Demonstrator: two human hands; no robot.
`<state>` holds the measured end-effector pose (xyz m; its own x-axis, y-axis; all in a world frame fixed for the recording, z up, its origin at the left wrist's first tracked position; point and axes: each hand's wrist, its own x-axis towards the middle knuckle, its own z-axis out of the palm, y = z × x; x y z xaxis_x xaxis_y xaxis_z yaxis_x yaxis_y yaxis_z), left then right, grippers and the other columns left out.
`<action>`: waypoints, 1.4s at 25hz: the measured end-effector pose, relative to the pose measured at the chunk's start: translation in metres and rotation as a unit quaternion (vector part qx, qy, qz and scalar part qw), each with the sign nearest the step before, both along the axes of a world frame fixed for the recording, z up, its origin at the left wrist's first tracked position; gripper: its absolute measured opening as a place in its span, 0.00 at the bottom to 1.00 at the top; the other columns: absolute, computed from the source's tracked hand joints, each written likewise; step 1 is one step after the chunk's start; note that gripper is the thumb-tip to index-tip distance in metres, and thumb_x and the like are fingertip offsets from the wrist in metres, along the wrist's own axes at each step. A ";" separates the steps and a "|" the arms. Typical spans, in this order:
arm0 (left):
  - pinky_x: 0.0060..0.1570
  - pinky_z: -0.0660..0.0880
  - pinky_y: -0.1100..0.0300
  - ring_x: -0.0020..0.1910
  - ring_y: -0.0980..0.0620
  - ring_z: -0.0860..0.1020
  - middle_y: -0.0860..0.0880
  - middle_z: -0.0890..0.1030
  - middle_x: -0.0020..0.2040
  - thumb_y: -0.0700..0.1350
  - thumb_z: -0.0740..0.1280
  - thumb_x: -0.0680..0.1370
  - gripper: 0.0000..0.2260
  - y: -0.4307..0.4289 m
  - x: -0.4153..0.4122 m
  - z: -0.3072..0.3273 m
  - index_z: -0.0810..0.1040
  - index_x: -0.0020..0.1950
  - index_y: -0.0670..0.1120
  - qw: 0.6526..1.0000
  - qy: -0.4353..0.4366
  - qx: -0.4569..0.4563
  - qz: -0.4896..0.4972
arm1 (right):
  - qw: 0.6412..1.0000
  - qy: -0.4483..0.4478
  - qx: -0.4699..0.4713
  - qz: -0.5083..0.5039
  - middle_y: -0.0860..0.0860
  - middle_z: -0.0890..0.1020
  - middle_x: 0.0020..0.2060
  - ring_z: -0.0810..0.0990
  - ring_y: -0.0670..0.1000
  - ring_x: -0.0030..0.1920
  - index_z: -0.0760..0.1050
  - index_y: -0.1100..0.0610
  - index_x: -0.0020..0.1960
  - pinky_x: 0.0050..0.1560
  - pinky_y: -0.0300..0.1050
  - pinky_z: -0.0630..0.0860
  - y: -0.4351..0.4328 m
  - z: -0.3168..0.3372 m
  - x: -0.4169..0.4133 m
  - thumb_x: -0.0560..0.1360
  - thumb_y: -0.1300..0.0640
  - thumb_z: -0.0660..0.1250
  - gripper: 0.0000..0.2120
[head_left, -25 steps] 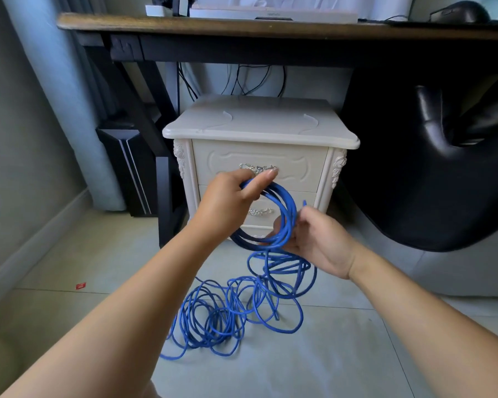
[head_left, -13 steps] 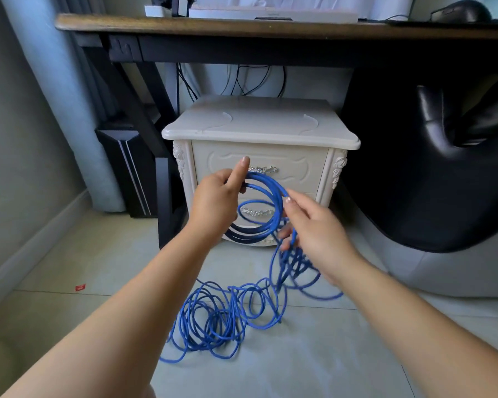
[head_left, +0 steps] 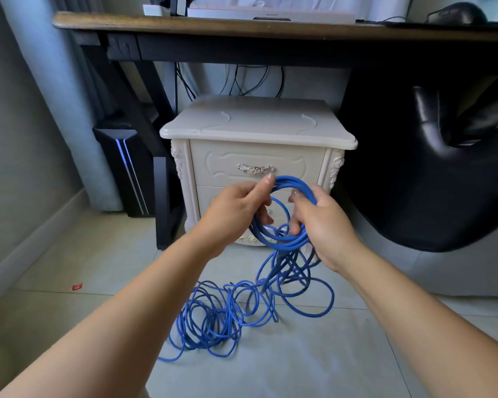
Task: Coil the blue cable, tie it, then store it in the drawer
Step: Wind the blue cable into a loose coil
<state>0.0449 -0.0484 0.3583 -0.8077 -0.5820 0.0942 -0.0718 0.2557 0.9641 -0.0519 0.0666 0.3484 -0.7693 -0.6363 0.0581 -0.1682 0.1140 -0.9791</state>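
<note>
Blue cable [head_left: 283, 245]: several turns gathered into a ring, held in the air in front of the lower part of a cream nightstand [head_left: 256, 124]. The ring stands roughly upright and its opening faces the camera. From its lower edge strands drop to the floor, where the rest lies as a loose tangle spreading toward the lower left. The top drawer [head_left: 222, 165] is closed, its ornate metal handle [head_left: 256, 169] just above the ring. The floor [head_left: 69, 268] is pale tile, with a small red scrap [head_left: 77, 286] at left. The nightstand sits under a dark wooden desk [head_left: 242, 27], with a black PC tower [head_left: 124, 173] to its left and a black chair [head_left: 429, 168] to its right. Left hand [head_left: 233, 208]: grips the ring's left side, fingers curled, thumb extended along the top. Right hand [head_left: 319, 222]: fingers curled round the right side. Both forearms reach forward and converge on the ring.
</note>
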 end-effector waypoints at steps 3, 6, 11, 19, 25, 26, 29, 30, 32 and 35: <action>0.43 0.77 0.61 0.37 0.53 0.82 0.49 0.82 0.34 0.54 0.68 0.77 0.16 -0.003 0.003 0.002 0.78 0.51 0.41 0.996 -0.038 -0.015 -0.085 | 0.984 0.143 0.106 0.015 0.50 0.75 0.27 0.73 0.45 0.24 0.71 0.52 0.50 0.28 0.39 0.70 0.001 0.001 -0.003 0.81 0.55 0.58 0.04; 0.37 0.76 0.64 0.33 0.56 0.81 0.48 0.82 0.36 0.58 0.71 0.74 0.19 -0.003 -0.001 0.006 0.77 0.51 0.43 0.985 -0.099 -0.118 -0.084 | 0.941 0.266 0.194 0.073 0.50 0.75 0.33 0.75 0.53 0.32 0.66 0.50 0.53 0.31 0.44 0.69 0.001 0.004 -0.004 0.78 0.60 0.56 0.07; 0.29 0.73 0.64 0.23 0.58 0.73 0.51 0.72 0.28 0.58 0.64 0.78 0.15 -0.002 -0.006 0.007 0.75 0.42 0.46 0.964 -0.111 -0.226 -0.091 | 0.954 0.241 0.151 0.095 0.48 0.76 0.32 0.78 0.48 0.29 0.65 0.47 0.61 0.32 0.42 0.75 0.001 0.008 -0.004 0.79 0.58 0.58 0.13; 0.26 0.70 0.61 0.20 0.53 0.73 0.46 0.70 0.28 0.56 0.63 0.80 0.17 -0.007 -0.002 0.010 0.72 0.39 0.43 0.983 0.019 -0.170 0.068 | 0.978 -0.002 0.145 0.151 0.61 0.85 0.46 0.82 0.62 0.51 0.80 0.59 0.47 0.61 0.59 0.76 0.011 -0.001 -0.002 0.61 0.42 0.71 0.23; 0.39 0.72 0.50 0.24 0.54 0.65 0.56 0.64 0.25 0.55 0.60 0.82 0.17 0.004 -0.009 0.002 0.69 0.41 0.44 0.988 0.107 0.099 0.056 | 0.997 -0.054 0.005 0.055 0.54 0.85 0.37 0.84 0.59 0.41 0.74 0.57 0.46 0.50 0.57 0.80 0.001 0.004 -0.001 0.81 0.53 0.60 0.09; 0.41 0.70 0.50 0.25 0.54 0.67 0.56 0.66 0.26 0.56 0.59 0.82 0.17 0.004 -0.010 0.001 0.69 0.41 0.45 0.990 0.096 0.097 0.047 | 0.997 -0.061 0.001 0.055 0.54 0.85 0.36 0.83 0.59 0.41 0.72 0.59 0.45 0.49 0.57 0.80 0.000 0.005 -0.001 0.82 0.51 0.59 0.12; 0.44 0.70 0.49 0.29 0.52 0.74 0.52 0.72 0.28 0.54 0.59 0.83 0.16 0.005 -0.010 0.004 0.70 0.41 0.45 0.990 0.083 0.117 0.011 | 0.996 -0.082 -0.018 0.042 0.56 0.84 0.33 0.82 0.58 0.36 0.70 0.60 0.46 0.41 0.55 0.78 -0.002 0.008 -0.004 0.83 0.49 0.56 0.15; 0.46 0.72 0.49 0.31 0.51 0.76 0.51 0.74 0.29 0.53 0.59 0.83 0.15 0.006 -0.009 0.006 0.72 0.42 0.44 0.988 0.083 0.128 -0.004 | 0.995 -0.089 -0.031 0.029 0.55 0.83 0.31 0.82 0.56 0.33 0.70 0.60 0.45 0.37 0.53 0.79 -0.003 0.010 -0.007 0.83 0.49 0.57 0.15; 0.51 0.77 0.53 0.39 0.51 0.81 0.49 0.81 0.35 0.54 0.60 0.82 0.15 0.002 -0.006 0.006 0.77 0.46 0.44 0.993 0.050 0.102 -0.022 | 0.993 -0.104 -0.050 -0.011 0.53 0.77 0.26 0.78 0.50 0.25 0.68 0.57 0.40 0.27 0.44 0.76 -0.001 0.013 -0.012 0.83 0.50 0.57 0.16; 0.61 0.76 0.56 0.58 0.53 0.80 0.49 0.84 0.55 0.52 0.64 0.80 0.11 -0.010 0.001 -0.006 0.81 0.57 0.48 0.995 -0.002 0.068 -0.068 | 0.981 -0.165 -0.081 -0.057 0.51 0.70 0.25 0.71 0.47 0.22 0.66 0.56 0.36 0.19 0.36 0.64 0.006 0.017 -0.022 0.83 0.52 0.58 0.18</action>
